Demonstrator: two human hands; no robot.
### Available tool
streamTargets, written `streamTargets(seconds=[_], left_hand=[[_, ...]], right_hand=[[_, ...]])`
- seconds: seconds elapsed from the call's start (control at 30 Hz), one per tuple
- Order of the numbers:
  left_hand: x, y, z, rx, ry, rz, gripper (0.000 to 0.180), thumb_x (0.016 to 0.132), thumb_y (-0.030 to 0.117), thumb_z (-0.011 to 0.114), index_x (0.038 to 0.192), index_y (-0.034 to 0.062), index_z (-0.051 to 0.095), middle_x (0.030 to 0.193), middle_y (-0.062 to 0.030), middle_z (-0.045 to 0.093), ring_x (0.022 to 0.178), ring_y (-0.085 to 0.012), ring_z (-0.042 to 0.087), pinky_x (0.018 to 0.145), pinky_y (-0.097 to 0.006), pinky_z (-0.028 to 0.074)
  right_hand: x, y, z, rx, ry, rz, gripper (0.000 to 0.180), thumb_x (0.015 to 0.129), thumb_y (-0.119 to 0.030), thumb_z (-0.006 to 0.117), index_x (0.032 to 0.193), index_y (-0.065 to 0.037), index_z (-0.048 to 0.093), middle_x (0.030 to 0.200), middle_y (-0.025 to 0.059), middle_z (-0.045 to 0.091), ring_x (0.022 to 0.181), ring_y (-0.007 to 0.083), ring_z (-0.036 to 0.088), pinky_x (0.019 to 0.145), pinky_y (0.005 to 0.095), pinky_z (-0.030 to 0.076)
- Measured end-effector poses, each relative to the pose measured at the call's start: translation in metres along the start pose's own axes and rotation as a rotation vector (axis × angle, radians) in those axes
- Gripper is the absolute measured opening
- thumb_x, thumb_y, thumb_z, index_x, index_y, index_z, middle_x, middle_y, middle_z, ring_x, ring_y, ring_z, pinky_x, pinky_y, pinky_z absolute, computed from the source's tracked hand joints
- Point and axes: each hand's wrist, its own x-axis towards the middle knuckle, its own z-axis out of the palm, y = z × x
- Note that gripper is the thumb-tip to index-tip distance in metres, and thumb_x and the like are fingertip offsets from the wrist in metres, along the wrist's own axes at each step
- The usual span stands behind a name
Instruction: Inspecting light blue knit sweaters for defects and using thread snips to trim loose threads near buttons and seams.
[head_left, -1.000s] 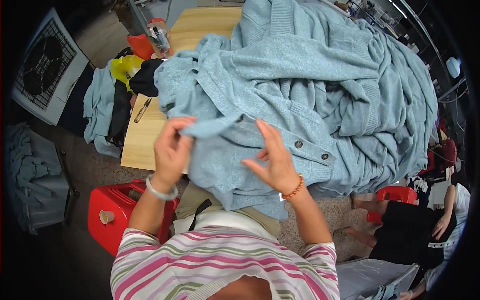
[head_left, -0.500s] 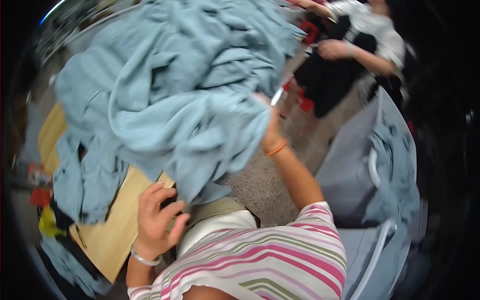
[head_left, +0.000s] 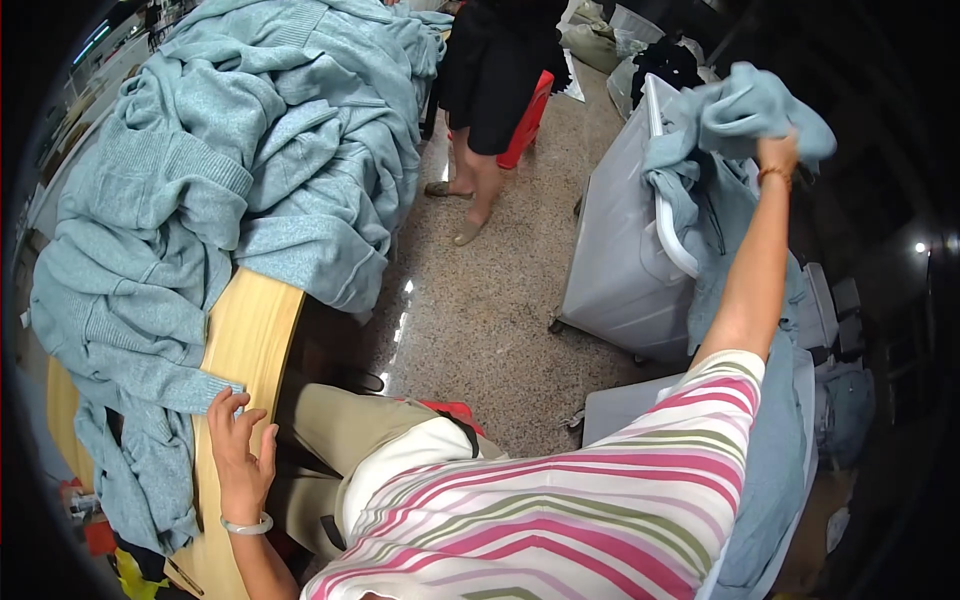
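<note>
A light blue knit garment [head_left: 745, 105] hangs bunched from my right hand [head_left: 778, 155], which is closed on it. My arm reaches far out to the right, above a grey wheeled bin [head_left: 625, 235] holding more blue knitwear. My left hand [head_left: 240, 455] is open, fingers spread and slightly curled, over the edge of a wooden table [head_left: 255, 320]. Its fingertips are next to a knit cuff; whether they touch it I cannot tell. A large heap of the same blue knitwear [head_left: 300, 140] covers much of the table.
A person in black [head_left: 500, 80] stands past the table's right side, beside a red stool [head_left: 528, 120]. A second grey bin [head_left: 620, 410] is at my right side. Bags [head_left: 590, 45] lie at the back. A speckled floor [head_left: 470, 320] runs between table and bins.
My right hand has carried the blue garment from the heap across to the right, over the bin. My left hand stays open near the table edge. The view has turned rightward.
</note>
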Motion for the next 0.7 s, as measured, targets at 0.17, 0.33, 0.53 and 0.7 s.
streamTargets(seconds=[0.17,0.33,0.53,0.7], left_hand=[[-0.039,-0.034,-0.013,0.272,0.061,-0.216,0.028,0.077,0.004,0.069,0.103,0.0040,0.057,0.125,-0.0189,0.050,0.129,-0.0417,0.040,0.106,-0.050,0.033],[-0.055,-0.117,-0.042,0.662,0.466,-0.488,0.057,0.074,0.014,0.076,0.125,0.0074,0.054,0.132,-0.0210,0.047,0.130,-0.0401,0.039,0.106,-0.049,0.032],[-0.109,-0.183,-0.073,0.762,0.509,-0.793,0.043,0.072,0.022,0.076,0.111,0.0104,0.062,0.112,-0.0126,0.056,0.110,-0.0312,0.050,0.095,-0.044,0.034],[-0.096,-0.183,-0.078,0.680,0.508,-0.756,0.016,0.076,0.018,0.070,0.090,0.0103,0.066,0.098,-0.0094,0.061,0.100,-0.0274,0.052,0.087,-0.045,0.037]], right_hand=[[-0.147,0.018,0.125,-0.098,-0.645,-0.191,0.068,0.071,-0.034,0.070,0.129,-0.001,0.055,0.131,0.0250,0.054,0.125,0.0378,0.049,0.107,0.0410,0.038],[-0.276,-0.057,0.146,0.392,-0.946,-0.265,0.040,0.088,-0.018,0.064,0.123,0.002,0.060,0.124,0.0175,0.061,0.106,0.0241,0.061,0.090,0.0338,0.049],[-0.406,-0.264,0.125,0.965,-0.979,-0.931,0.025,0.089,-0.008,0.061,0.113,0.000,0.064,0.105,0.0152,0.066,0.094,0.0280,0.064,0.083,0.0347,0.050],[-0.500,-0.388,0.031,1.261,-0.972,-1.269,0.017,0.086,-0.004,0.062,0.102,-0.002,0.066,0.092,0.0155,0.066,0.084,0.0314,0.064,0.075,0.0368,0.050]])
